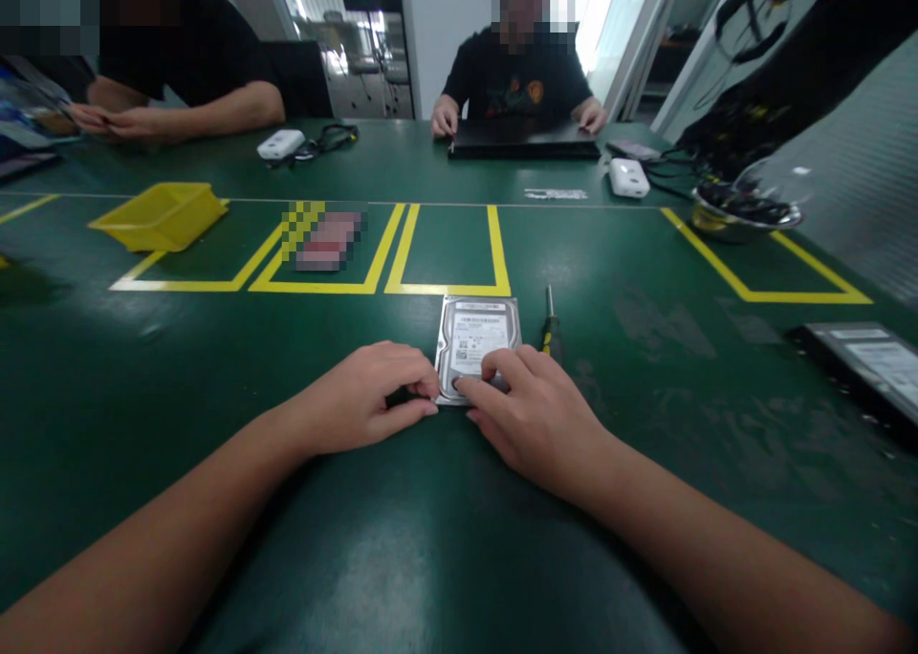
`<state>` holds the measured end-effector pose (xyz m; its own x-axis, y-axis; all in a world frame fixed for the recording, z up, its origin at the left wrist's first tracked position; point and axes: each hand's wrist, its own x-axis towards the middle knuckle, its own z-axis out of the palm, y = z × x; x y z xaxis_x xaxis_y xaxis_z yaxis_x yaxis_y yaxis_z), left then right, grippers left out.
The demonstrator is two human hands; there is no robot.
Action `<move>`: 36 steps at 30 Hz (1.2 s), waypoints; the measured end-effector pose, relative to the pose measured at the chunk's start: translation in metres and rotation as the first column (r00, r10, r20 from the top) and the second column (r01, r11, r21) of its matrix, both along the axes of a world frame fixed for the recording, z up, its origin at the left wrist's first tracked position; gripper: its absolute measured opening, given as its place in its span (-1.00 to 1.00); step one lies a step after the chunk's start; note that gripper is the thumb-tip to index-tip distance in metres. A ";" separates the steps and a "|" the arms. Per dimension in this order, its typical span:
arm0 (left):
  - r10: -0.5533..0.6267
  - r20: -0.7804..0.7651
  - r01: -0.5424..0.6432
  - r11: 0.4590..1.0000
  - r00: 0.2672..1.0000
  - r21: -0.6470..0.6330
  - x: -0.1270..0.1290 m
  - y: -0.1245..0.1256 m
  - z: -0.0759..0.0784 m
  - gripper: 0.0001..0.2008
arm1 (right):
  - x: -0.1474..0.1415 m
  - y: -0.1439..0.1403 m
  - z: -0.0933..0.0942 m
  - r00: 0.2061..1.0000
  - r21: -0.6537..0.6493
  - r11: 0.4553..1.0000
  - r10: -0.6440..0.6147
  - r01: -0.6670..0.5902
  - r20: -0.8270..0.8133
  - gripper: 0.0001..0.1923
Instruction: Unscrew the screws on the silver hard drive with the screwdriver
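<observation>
A silver hard drive [480, 327] with a white label lies flat on the green table in front of me. My left hand [377, 391] pinches its near left corner, thumb and curled fingers at the edge. Across the near part of the drive reaches my right hand [535, 410], index fingertip on the top face and thumb at the near edge, gripping it. My right fingers cover part of the label. Just right of the drive lies a screwdriver [551, 329] with a yellow and dark handle, its shaft pointing away from me.
Farther off are yellow tape outlines [448, 289], a yellow bin [162, 216] and a blurred-out pinkish thing [328, 241]. Another hard drive [871, 367] lies at right, below a metal bowl [746, 216] of dark parts. Co-workers sit opposite, one holding a black panel [527, 140]; another stands right.
</observation>
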<state>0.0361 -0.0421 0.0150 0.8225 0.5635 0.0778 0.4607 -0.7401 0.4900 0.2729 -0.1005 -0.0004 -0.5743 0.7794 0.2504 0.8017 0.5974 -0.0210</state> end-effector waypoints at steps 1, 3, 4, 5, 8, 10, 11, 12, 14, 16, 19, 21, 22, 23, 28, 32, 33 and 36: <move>0.002 -0.006 -0.002 1.000 1.000 -0.001 0.000 0.000 0.000 -0.92 | 0.000 0.000 0.000 1.000 0.003 1.000 0.001 -0.001 -0.001 -0.72; 0.006 -0.017 -0.007 1.000 1.000 -0.004 0.001 0.000 0.000 -0.92 | 0.000 0.000 0.000 1.000 0.004 1.000 0.005 -0.005 -0.005 -0.72; 0.009 -0.019 -0.009 1.000 1.000 -0.005 0.001 0.000 0.000 -0.92 | 0.000 0.000 0.000 1.000 0.005 1.000 0.005 -0.005 -0.007 -0.72; 0.011 -0.020 -0.011 1.000 1.000 -0.007 0.001 0.000 0.000 -0.92 | 0.000 0.000 0.000 1.000 0.003 1.000 0.007 -0.007 -0.006 -0.71; 0.009 -0.015 -0.009 1.000 1.000 -0.008 0.002 0.000 -0.001 -0.93 | -0.001 0.000 0.000 1.000 -0.002 1.000 0.009 -0.009 0.006 -0.71; 0.003 -0.008 -0.003 1.000 1.000 -0.011 0.002 0.001 -0.002 -0.92 | -0.001 0.000 0.000 1.000 -0.005 1.000 0.011 -0.011 0.015 -0.71; 0.004 -0.005 -0.004 1.000 1.000 -0.013 0.002 0.001 -0.002 -0.92 | -0.001 0.000 0.000 1.000 -0.005 1.000 0.012 -0.012 0.018 -0.70; 0.004 0.001 -0.004 1.000 1.000 -0.015 0.002 0.001 -0.003 -0.93 | -0.001 0.000 0.000 1.000 -0.004 1.000 0.012 -0.012 0.019 -0.70; 0.004 0.017 -0.003 1.000 1.000 -0.028 0.002 0.001 -0.004 -0.93 | -0.001 0.000 0.000 1.000 -0.003 1.000 0.013 -0.013 0.021 -0.70; 0.005 0.042 -0.003 0.999 0.999 -0.049 0.002 0.002 -0.004 -0.93 | -0.001 0.000 0.000 1.000 0.002 1.000 0.014 -0.014 0.022 -0.71; 0.015 0.076 -0.009 0.997 0.997 -0.083 0.002 0.002 -0.005 -0.94 | 0.000 -0.001 -0.002 1.000 0.032 0.999 0.013 -0.013 0.025 -0.70; 0.025 0.091 -0.016 0.995 0.996 -0.097 0.001 0.002 -0.006 -0.93 | 0.001 -0.001 -0.003 1.000 0.063 0.998 0.009 -0.010 0.028 -0.70; 0.028 0.097 -0.018 0.995 0.995 -0.102 0.001 0.002 -0.006 -0.93 | 0.002 -0.001 -0.004 1.000 0.082 0.997 0.008 -0.010 0.027 -0.70; 0.030 0.102 -0.019 0.994 0.994 -0.105 0.001 0.002 -0.006 -0.93 | 0.002 -0.001 -0.004 1.000 0.100 0.995 0.007 -0.010 0.024 -0.71; 0.034 0.108 -0.021 0.993 0.994 -0.115 0.002 0.002 -0.006 -0.93 | 0.004 -0.001 -0.003 1.000 0.122 0.992 0.021 -0.023 0.014 -0.72; 0.032 0.101 -0.020 0.993 0.994 -0.120 0.003 0.002 -0.005 -0.94 | 0.003 -0.001 -0.002 1.000 0.107 0.994 0.021 -0.023 0.021 -0.73; 0.033 0.101 -0.021 0.993 0.994 -0.118 0.003 0.001 -0.005 -0.94 | 0.003 0.000 -0.002 1.000 0.109 0.994 0.021 -0.023 0.023 -0.73; 0.029 0.104 -0.016 0.993 0.994 -0.117 0.003 0.001 -0.005 -0.93 | 0.003 0.000 -0.001 0.999 0.114 0.993 0.028 -0.030 0.021 -0.75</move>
